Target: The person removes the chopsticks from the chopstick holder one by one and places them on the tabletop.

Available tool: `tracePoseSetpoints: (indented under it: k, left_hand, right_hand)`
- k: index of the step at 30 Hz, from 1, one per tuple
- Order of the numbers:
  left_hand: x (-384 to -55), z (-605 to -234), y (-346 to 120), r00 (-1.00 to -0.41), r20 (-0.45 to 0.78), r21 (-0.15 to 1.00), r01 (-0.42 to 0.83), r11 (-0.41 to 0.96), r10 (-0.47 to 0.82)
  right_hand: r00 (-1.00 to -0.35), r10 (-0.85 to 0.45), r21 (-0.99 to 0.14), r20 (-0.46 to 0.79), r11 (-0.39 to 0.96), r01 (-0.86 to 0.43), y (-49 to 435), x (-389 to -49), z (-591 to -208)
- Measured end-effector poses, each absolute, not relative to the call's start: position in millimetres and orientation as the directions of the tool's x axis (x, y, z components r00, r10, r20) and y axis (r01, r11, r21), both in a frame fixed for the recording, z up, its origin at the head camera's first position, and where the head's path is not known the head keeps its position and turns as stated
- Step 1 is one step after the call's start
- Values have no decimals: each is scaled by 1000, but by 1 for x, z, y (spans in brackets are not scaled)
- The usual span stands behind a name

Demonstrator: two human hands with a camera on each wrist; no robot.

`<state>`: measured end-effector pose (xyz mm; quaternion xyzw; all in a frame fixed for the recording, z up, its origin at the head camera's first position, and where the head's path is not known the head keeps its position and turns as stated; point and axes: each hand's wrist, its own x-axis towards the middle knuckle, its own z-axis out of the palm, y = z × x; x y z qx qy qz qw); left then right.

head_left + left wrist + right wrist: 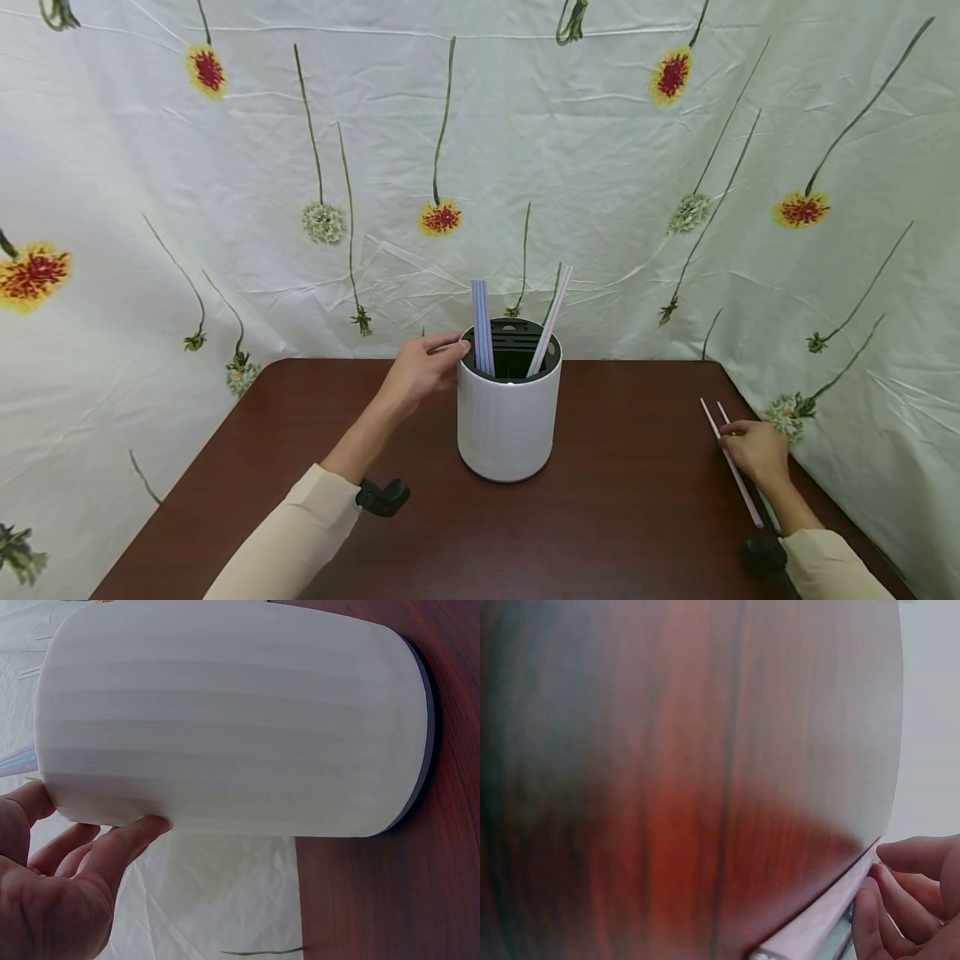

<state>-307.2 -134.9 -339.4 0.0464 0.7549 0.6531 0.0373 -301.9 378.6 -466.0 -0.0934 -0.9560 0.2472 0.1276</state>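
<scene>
A tall white utensil holder with a dark slotted top stands upright on the table. My left hand holds it at the upper left, the thumb at the rim and fingers against the outer wall; the left wrist view shows these fingers on the white side. Purple-blue chopsticks stand in the holder, and pale pink chopsticks lean right in it. At the table's right, my right hand pinches a pink chopstick, also in the right wrist view. A paler chopstick lies beside it, partly hidden by the hand.
The dark red-brown table extends between the holder and the right hand. A white flowered cloth hangs behind and at both sides. Black wrist cameras are strapped at the cream sleeves.
</scene>
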Motion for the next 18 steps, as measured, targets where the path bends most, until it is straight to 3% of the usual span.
tracePoseSetpoints:
  k: [5,8,12,18]
  left_hand:
    - [-307,-339,-134,-994,-2,989,14,146,113]
    - [-308,-339,-134,-993,-6,989,11,147,116]
    - [-308,-339,-135,-993,-5,988,14,156,119]
    - [-308,-339,-135,-993,-7,987,12,159,120]
  right_hand:
    - [-953,217,-504,212,859,83,369,-301,-449]
    - [-943,169,-529,287,849,-9,350,-302,-423]
    - [-934,106,-643,340,751,-149,309,-304,-374]
    - [-959,11,-789,283,571,-227,239,-299,-315]
